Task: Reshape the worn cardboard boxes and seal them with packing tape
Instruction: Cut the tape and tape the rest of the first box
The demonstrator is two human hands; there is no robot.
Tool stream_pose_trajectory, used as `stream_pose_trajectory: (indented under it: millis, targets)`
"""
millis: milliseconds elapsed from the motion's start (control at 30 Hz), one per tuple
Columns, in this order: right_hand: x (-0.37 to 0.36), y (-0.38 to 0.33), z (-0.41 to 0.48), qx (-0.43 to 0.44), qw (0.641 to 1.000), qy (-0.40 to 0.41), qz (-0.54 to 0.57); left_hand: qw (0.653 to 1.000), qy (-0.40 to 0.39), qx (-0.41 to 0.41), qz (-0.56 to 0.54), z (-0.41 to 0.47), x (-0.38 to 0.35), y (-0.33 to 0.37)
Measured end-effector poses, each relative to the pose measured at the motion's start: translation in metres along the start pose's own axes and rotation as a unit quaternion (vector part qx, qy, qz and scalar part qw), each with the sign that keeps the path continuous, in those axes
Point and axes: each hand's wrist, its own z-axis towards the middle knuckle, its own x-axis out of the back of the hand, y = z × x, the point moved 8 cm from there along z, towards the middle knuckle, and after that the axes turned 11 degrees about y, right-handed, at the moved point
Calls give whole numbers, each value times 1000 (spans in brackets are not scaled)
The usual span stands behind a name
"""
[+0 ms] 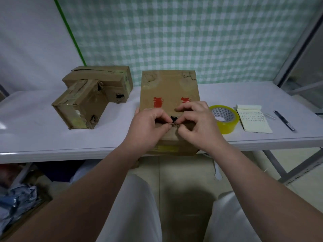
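Reshaping step: both hands work at a ragged dark tear (pixel 173 118) in the top face of the large box (pixel 169 84). As a judgement, the torn cardboard is being drawn back into place before any taping of this spot.
Left hand: the left hand (pixel 148 126) has its fingers curled, and thumb and forefinger pinch the torn lip on the tear's left side.
Right hand: the right hand (pixel 197 126) mirrors it, with its fingertips nipping the lip on the tear's right side.
Box position: the large box stands at the middle of the desk's (pixel 43 142) near edge, directly before the person.
Next move (judged): one hand must hold the lips flush while the other reaches for the tape roll (pixel 229 127), which lies just beside the box toward the right end.
Boxes: three. These are the large box, a small box (pixel 78 109) and a rear box (pixel 108 79). The last two touch each other toward the far left corner, and both are holed and heavily taped.
Tape rolls: one, yellow.
Other items: one notepad (pixel 253 121) and one pen (pixel 284 120), both near the right end.
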Motion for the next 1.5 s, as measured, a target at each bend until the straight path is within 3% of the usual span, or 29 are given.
stream_pose_trajectory:
  millis: [333,767,900,1233,1500]
  targets:
    - [1,2,-24,-37,998,18,-43,998,48,-13,30,-11,-5,5]
    - [0,-2,-34,6,998,11,-54,992,78,9,94,-14,-6,11]
    - [0,-2,-34,10,998,10,-58,991,73,23,113,-14,-8,10]
    - [1,-3,-38,14,998,19,-55,999,8,20,42,-11,-1,3]
    - [2,-3,-41,20,998,22,-51,996,43,39,72,-12,-5,0]
